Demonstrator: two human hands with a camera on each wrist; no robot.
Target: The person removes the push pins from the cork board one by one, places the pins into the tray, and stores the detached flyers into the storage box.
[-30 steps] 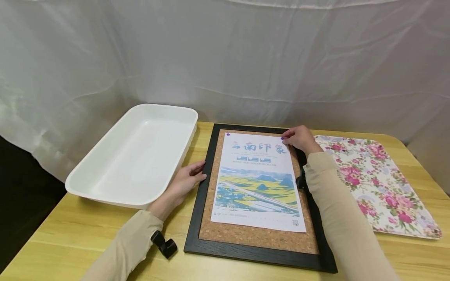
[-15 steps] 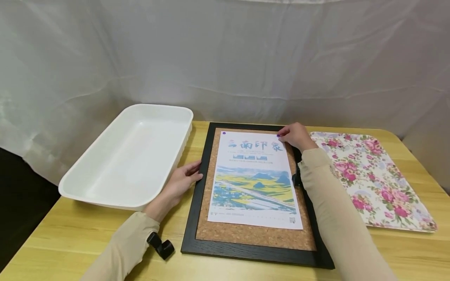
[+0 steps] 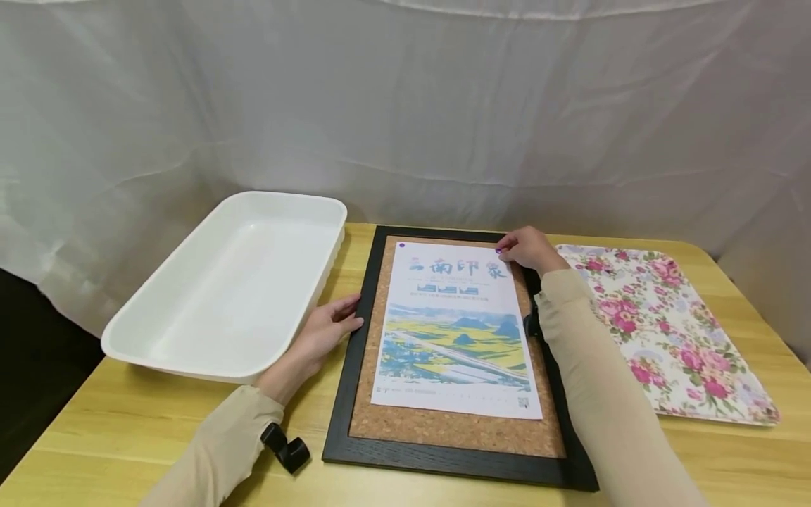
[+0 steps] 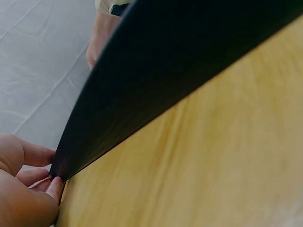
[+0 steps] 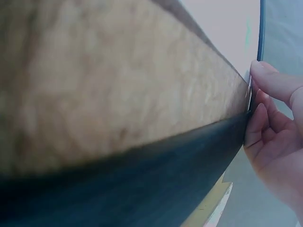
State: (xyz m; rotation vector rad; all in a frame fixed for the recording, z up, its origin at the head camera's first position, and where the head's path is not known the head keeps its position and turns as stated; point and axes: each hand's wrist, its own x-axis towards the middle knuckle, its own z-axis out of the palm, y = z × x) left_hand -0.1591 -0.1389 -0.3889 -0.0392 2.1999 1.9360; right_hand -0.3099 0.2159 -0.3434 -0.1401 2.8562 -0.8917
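A printed poster [image 3: 453, 331] with blue lettering and a landscape lies on a black-framed corkboard [image 3: 456, 429]. One purple thumbtack [image 3: 402, 245] sits at the poster's top left corner. At the top right corner, my right hand [image 3: 531, 250] pinches a second purple thumbtack [image 3: 498, 251] between thumb and fingers. In the right wrist view, the fingertips of that hand [image 5: 279, 118] cover the corner, so the tack's point is hidden. My left hand [image 3: 322, 334] touches the frame's left edge with extended fingers. The left wrist view shows its fingertips [image 4: 56, 184] against the black edge.
To the left stands a white plastic tray [image 3: 222, 282], its rim over my left wrist. A floral-patterned board [image 3: 671, 331] lies right of the corkboard, partly behind my right sleeve. Everything rests on a wooden table [image 3: 127, 422], with a pale curtain [image 3: 443, 120] behind.
The head view has shifted slightly, so the scene appears a little further left. Both hands keep their places, the right at the top right corner and the left at the frame edge.
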